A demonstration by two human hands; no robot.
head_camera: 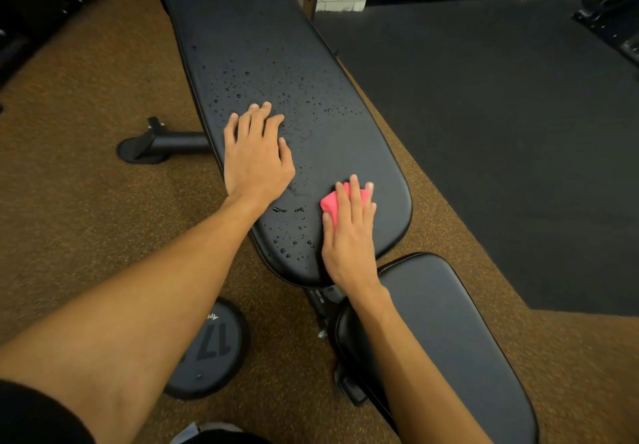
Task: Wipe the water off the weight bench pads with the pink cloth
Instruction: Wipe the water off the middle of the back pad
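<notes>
Pink bunched cloth [331,203] under flat right hand [349,236] | left hand [257,156] spread on black vinyl bench pad [363,153] | sweep firmly toward water beads [279,209] at nine o'clock

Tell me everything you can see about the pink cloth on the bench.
The pink cloth is small, bright pink and soft-looking, bunched into a wad. It lies on the near end of the long black bench pad, toward its right side, just right of some water drops. The right hand lies over it, straight fingers pressing it down, thumb at its left edge, so only its left part and slivers between the fingers show. The left hand rests apart on the pad.
</notes>
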